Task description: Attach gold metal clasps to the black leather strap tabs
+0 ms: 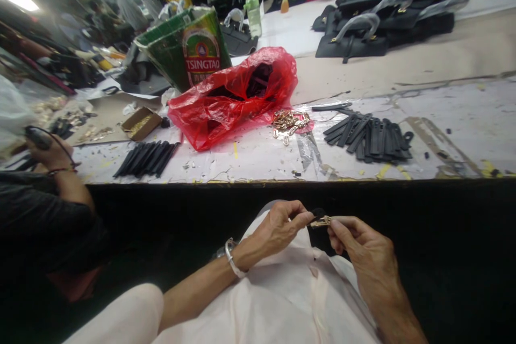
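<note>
My left hand (278, 228) and my right hand (360, 247) meet over my lap, below the table's front edge. Together they pinch a small gold metal clasp (321, 221) with a short black strap piece (317, 213) at it; the left fingers grip the black end, the right fingers the gold end. A silver bracelet (231, 258) circles my left wrist. On the table ahead lie a small heap of gold clasps (288, 120), a spread of black straps (368, 137) to the right and a second bundle of black straps (147, 157) to the left.
A red plastic bag (237, 97) and a green Tsingtao carton (189, 51) stand on the worn white table (463, 123). Black handbags (363, 32) sit at the far right. A co-worker's arm (60, 172) is at my left; other people work at the back.
</note>
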### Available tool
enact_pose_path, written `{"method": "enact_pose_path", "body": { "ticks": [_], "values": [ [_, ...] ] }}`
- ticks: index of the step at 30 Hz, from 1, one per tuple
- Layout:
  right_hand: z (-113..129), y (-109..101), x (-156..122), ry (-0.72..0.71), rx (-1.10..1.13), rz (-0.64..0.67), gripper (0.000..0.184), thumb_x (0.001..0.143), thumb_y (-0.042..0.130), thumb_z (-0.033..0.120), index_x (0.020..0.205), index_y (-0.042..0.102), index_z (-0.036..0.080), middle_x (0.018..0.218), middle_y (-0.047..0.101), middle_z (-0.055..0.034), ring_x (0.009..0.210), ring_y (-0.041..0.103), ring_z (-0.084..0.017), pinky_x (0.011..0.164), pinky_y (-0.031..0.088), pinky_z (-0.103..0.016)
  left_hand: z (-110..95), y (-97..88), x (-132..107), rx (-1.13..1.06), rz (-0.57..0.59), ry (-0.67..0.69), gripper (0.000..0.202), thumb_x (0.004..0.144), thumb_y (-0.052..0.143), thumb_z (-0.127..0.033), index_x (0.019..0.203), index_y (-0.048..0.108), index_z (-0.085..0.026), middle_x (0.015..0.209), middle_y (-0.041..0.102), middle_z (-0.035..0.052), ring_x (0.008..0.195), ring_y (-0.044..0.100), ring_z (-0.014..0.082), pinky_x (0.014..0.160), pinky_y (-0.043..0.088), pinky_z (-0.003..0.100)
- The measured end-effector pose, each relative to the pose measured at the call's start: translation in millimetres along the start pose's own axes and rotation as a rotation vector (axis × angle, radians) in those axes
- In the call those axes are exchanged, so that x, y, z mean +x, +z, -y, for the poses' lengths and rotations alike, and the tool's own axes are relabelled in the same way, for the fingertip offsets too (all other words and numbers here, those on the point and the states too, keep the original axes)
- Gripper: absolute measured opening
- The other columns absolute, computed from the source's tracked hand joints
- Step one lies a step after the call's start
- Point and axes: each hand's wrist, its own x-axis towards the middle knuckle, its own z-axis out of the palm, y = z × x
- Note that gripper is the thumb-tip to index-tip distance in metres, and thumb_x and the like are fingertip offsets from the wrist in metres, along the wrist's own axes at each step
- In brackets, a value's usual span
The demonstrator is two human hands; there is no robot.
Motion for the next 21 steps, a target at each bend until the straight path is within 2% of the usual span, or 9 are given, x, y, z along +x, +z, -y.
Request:
{"method": "enact_pose_path", "body": {
  "ticks": [4,8,15,21],
  "values": [
    [-1.1,1.5,-1.9,0.015,0.017,0.019,0.029,0.078,0.073,0.045,0.077,0.071,0.016,0.059,0.06,-0.0017,0.051,0.049,-0.013,0.048,0.04,-0.023,-5.8,0.8,-1.9,0.168,-0.029,0.079,0.035,0.092,0.05,-0.045,0.073,0.057,-0.016,0.077,0.049,-0.0012,0.071,0.045,0.0107,0.064,0.033,0.023],
    [1.6,2.4,-2.8,0.021,0.046,0.02,0.028,0.077,0.074,0.043,0.076,0.071,0.015,0.059,0.061,-0.002,0.05,0.049,-0.013,0.048,0.04,-0.024,-5.2,2.6,-1.4,0.247,0.0,0.125,0.035,0.094,0.048,-0.043,0.073,0.056,-0.016,0.085,0.053,0.0011,0.078,0.05,0.0122,0.071,0.037,0.024],
    [0.7,7.3,-3.7,0.106,0.219,0.062,0.029,0.073,0.079,0.044,0.076,0.072,0.016,0.058,0.06,-0.0013,0.052,0.049,-0.011,0.05,0.039,-0.022,-4.1,3.7,0.0,0.324,0.003,0.127,0.033,0.093,0.048,-0.042,0.075,0.058,-0.017,0.075,0.059,0.0006,0.07,0.052,0.0116,0.066,0.038,0.023],
    [1.4,6.7,-3.9,0.195,0.297,0.107,0.034,0.067,0.083,0.046,0.072,0.071,0.015,0.057,0.057,-0.0011,0.051,0.047,-0.011,0.05,0.04,-0.022,-4.2,1.7,-1.2,0.24,0.084,0.111,0.032,0.094,0.048,-0.041,0.077,0.06,-0.016,0.073,0.063,0.0016,0.063,0.056,0.0108,0.059,0.039,0.021]
  ]
}}
